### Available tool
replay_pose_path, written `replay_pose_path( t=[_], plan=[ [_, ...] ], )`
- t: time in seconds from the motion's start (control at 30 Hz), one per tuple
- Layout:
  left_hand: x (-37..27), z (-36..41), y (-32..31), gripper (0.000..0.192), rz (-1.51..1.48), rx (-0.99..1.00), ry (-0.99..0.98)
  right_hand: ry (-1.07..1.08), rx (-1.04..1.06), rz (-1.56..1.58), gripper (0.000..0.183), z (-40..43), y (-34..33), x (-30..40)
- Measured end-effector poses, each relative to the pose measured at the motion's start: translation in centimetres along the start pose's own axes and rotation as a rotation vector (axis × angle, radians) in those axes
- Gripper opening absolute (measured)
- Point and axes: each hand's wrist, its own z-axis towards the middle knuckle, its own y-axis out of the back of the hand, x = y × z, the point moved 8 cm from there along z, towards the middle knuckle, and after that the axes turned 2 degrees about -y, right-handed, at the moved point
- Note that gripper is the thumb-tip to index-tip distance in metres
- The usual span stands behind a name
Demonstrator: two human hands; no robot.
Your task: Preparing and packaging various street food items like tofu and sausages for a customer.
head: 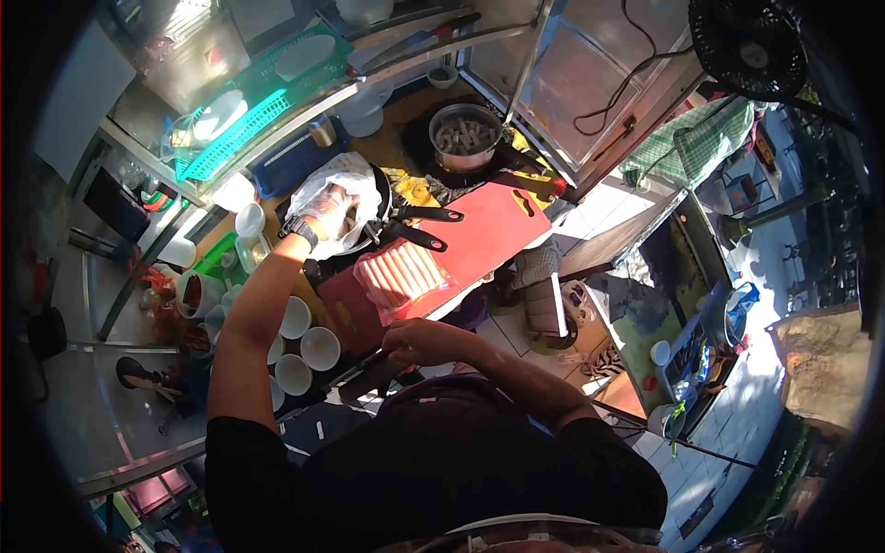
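My left hand (334, 206), with a dark watch at the wrist, is inside a translucent plastic bag (359, 173) resting over a black-handled pan (384, 186). Pale pieces show in the bag; the fingertips are partly hidden, so their grip is unclear. My right hand (422, 341) is loosely curled at the near edge of a red cutting board (484, 231). It is close to the lower edge of a plastic pack of sausages (401, 273) lying on that board; whether it pinches the wrapper cannot be seen. Two black handles (422, 236) extend over the board.
A metal pot (464, 135) holding cut pieces sits on a stove at the back. White cups (320, 348) stand left of the board. Beyond the pan are a blue tray (294, 159) and a green basket (238, 135) on a shelf. A black fan (750, 52) hangs upper right.
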Motion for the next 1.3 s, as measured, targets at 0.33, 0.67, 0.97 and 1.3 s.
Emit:
replay_pose_path(
  t=[0.33,0.67,0.97,1.3],
  plan=[
    [-3.1,1.4,0.2,0.056,-0.514,0.152,0.272,-0.033,-0.075,-0.004,0.025,-2.6,0.0,-0.6],
    [-4.5,2.0,7.3,0.006,-0.434,-0.02,0.202,-0.022,-0.051,0.001,0.025,-4.6,2.5,-4.8],
    [-18.9,3.3,15.9,0.025,-1.34,0.265,-0.016,0.024,-0.053,0.04,0.022,-7.0,7.0,-7.8],
    [-27.6,23.0,10.6,0.049,-0.404,-0.226,0.03,0.004,-0.102,0.058,0.022,-9.2,11.2,-6.6]
  ],
)
